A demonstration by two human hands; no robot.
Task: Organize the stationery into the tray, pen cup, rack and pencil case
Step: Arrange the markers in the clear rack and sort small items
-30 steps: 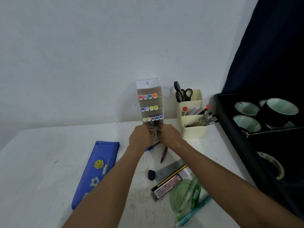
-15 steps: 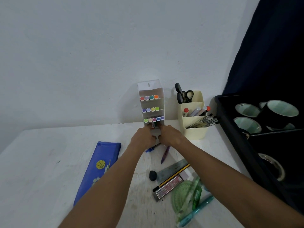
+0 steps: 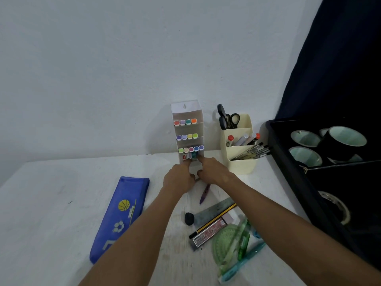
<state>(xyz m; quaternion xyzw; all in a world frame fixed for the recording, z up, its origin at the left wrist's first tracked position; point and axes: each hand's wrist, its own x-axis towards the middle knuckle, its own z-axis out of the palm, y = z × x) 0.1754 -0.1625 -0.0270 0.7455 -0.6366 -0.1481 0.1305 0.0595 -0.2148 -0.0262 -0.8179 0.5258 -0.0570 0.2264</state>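
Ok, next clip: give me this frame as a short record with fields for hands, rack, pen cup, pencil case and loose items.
hands: left hand and right hand both at the bottom shelf of the rack, fingertips on small items there
rack: upright against the wall, three rows of markers
pen cup: scissors, markers, brushes
pencil case: blue, flat on the table
loose items: ruler, protractor, purple pen

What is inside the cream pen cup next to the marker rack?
The cream pen cup holds black scissors at the back, marker pens in the middle and paintbrushes in front. Its walls hide their lower ends.
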